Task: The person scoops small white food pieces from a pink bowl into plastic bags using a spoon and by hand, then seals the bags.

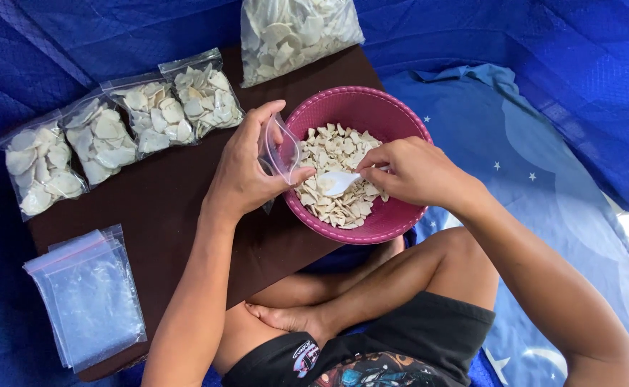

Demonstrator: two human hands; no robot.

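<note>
My left hand (241, 172) pinches a small clear bag (280, 149) open at the pink bowl's (393, 222) rim; my right hand (415, 172) grips the white spoon (339, 182) among the chips (329, 147). I judge the bag mouth must stay wide and low.

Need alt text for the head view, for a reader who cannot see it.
A seated person's left hand holds a small clear bag open at the rim of a pink bowl of pale chips, while the right hand holds a white spoon in it. Four filled bags and empty bags lie on the brown table.
</note>
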